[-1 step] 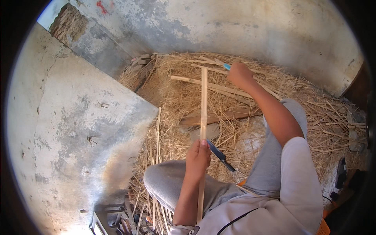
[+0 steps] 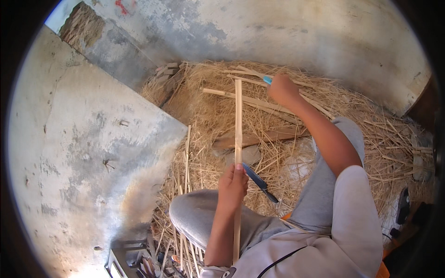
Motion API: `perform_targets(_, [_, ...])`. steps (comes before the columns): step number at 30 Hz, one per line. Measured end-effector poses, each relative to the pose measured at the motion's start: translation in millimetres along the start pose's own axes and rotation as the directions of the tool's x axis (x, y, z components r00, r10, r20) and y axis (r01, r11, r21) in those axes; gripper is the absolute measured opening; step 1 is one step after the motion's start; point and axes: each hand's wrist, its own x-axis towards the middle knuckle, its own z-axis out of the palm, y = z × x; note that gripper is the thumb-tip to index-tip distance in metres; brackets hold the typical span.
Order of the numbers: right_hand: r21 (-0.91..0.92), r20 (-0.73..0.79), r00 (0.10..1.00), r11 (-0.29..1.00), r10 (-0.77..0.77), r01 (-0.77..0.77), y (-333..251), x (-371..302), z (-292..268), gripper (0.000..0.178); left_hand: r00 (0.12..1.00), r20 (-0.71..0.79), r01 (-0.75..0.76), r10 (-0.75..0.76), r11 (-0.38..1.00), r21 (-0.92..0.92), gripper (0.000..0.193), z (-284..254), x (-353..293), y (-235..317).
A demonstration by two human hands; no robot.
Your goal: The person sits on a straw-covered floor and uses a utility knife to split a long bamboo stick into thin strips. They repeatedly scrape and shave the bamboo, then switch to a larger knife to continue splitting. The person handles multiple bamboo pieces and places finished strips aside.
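My left hand (image 2: 232, 186) is closed round a long pale wooden strip (image 2: 238, 118), which stands nearly straight up the view, its lower end along my forearm. Just right of that hand is a dark blade-like tool (image 2: 257, 178) with a black end; whether my fingers touch it I cannot tell. Out ahead to the right, my right hand (image 2: 283, 90) is closed on something with a light-blue end (image 2: 267, 80); the rest of it is hidden in the fist. Between the hands more pale strips (image 2: 222, 94) lie on the shavings.
Straw-like shavings (image 2: 204, 116) cover the floor, with a brown board (image 2: 259, 138) in them. My bent legs in grey trousers (image 2: 197, 211) frame the work. A worn wall panel (image 2: 79, 162) rises at left, and another wall (image 2: 301, 41) runs behind. Bricks (image 2: 168, 69) sit in the corner.
My left hand and the upright strip have shifted slightly left and up. My right hand has moved a touch to the left, still closed.
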Motion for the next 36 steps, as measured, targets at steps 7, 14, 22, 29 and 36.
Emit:
perform_targets(7, [-0.065,0.152,0.887,0.891,-0.437,0.45,-23,-98,33,0.019,0.994,-0.08,-0.058,0.071,0.986,0.159,0.026,6,4,7])
perform_targets(14, [-0.146,0.267,0.84,0.842,-0.472,0.519,-26,-108,47,0.015,0.86,-0.116,-0.269,0.497,0.635,0.725,0.028,2,21,-22])
perform_targets(22, [-0.296,0.151,0.985,0.947,-0.086,0.128,-1,-20,10,0.011,0.905,-0.028,-0.245,0.425,0.574,0.781,0.03,20,2,-23])
perform_targets(29, [-0.162,-0.042,0.993,0.98,0.11,-0.115,51,29,4,0.017,0.952,-0.033,-0.231,0.306,0.781,0.58,0.03,18,-6,-24])
perform_targets(36, [0.076,0.08,0.974,0.975,-0.213,0.208,-15,-64,-8,0.025,1.0,0.013,-0.031,0.029,0.981,0.19,0.034,3,-10,0])
